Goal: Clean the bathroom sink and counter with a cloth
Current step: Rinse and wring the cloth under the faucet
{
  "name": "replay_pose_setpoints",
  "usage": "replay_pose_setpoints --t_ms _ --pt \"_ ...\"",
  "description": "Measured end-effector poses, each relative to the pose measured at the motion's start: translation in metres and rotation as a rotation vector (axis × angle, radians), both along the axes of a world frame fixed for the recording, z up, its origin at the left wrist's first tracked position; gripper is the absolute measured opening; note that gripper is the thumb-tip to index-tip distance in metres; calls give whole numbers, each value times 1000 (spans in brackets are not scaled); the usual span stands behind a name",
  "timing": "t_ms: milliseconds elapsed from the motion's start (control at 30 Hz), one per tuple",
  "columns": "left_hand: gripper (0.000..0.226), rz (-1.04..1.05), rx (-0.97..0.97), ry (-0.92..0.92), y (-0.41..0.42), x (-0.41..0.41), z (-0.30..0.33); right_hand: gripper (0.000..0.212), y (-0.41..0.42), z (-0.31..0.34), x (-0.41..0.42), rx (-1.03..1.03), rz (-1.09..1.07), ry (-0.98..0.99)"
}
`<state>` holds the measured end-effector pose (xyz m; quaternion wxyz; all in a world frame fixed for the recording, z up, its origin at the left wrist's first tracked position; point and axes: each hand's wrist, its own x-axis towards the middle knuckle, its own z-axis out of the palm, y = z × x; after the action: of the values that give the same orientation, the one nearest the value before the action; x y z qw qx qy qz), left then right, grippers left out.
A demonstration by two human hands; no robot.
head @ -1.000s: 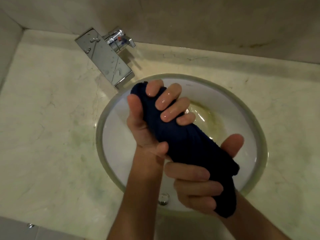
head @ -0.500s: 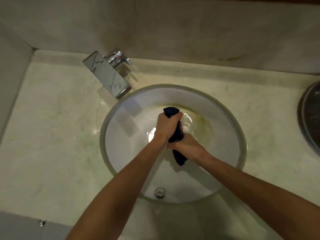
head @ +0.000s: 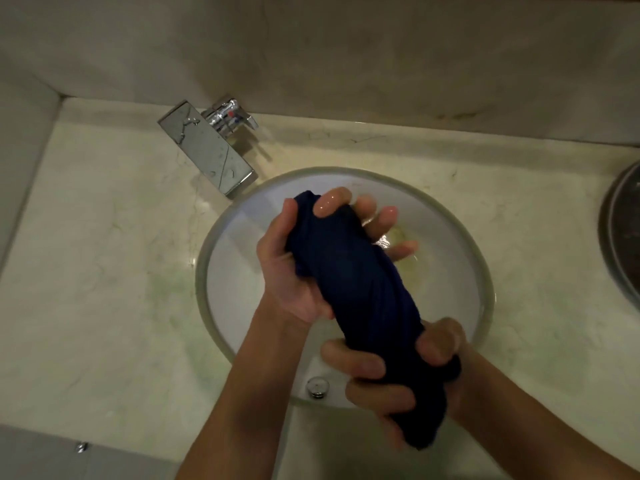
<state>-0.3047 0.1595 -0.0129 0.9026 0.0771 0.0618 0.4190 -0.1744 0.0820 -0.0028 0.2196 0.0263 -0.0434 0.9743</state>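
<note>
A dark blue cloth (head: 360, 292), twisted into a thick roll, is held above the round white sink (head: 239, 271). My left hand (head: 294, 271) grips its far end, with the wet fingers wrapped over the top. Around the near end my right hand (head: 381, 379) is closed, and the cloth's tail hangs below it. The pale marble counter (head: 104, 271) surrounds the basin. A yellowish stain shows in the bowl near the drain, mostly hidden behind the cloth.
A wet chrome faucet (head: 211, 150) stands at the back left of the sink, its spout reaching the rim. A chrome overflow cap (head: 317, 386) sits on the basin's near wall. A dark round metal object (head: 623, 237) lies at the right edge. Walls close off the back and left.
Half a second ago both hands were low in the basin with the cloth. Now they hold it higher, closer to the camera, and the roll is stretched longer between them.
</note>
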Motion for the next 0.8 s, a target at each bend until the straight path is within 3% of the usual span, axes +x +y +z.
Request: replay_pose_setpoints --t_ms 100,167,267,367,467,567,800 --pt "16 -130 4 -3 3 -4 9 41 -3 9 8 20 12 -140" --pt "9 -183 -30 328 10 -7 8 49 2 12 13 26 -12 -480" --pt "11 -175 -85 922 18 0 -18 30 16 -7 2 237 -13 -1231" --pt "26 -131 -25 1370 24 12 -57 21 26 -52 -18 371 -49 -1624" --pt "21 -196 175 1755 26 17 -92 31 26 -101 -33 413 -11 -1778" --pt "10 -287 226 1994 24 17 -109 50 25 -135 -44 467 47 -1909" --pt "14 -350 218 2092 33 18 -103 42 30 -133 -57 584 3 -2055"
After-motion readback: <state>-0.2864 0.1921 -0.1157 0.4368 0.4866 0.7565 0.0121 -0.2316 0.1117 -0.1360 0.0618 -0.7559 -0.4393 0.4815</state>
